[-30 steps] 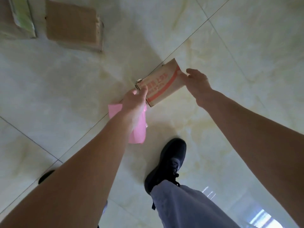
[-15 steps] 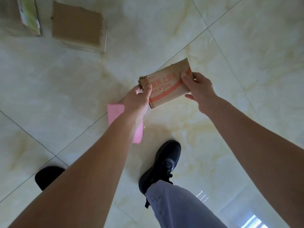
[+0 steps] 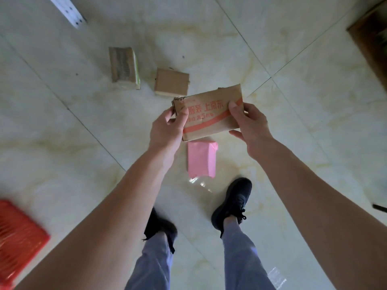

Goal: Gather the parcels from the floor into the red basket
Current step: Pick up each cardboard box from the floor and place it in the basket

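Pale marble-look floor tiles (image 3: 293,143) lie underfoot. Both grips, left hand (image 3: 165,130) and right hand (image 3: 251,126), clasp a flat brown cardboard parcel with red print (image 3: 209,116) in mid-air. The carrying step seems underway; next it should swing left toward the red slatted plastic basket (image 3: 18,233).

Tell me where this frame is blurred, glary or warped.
Head view: the red basket at the lower left is smeared by motion blur; the printed cardboard parcel held by both hands stays fairly sharp. Bright window glare sits on the floor tiles at the bottom, with smaller glints below the pink parcel. Wide-angle distortion stretches the forearms toward the corners.
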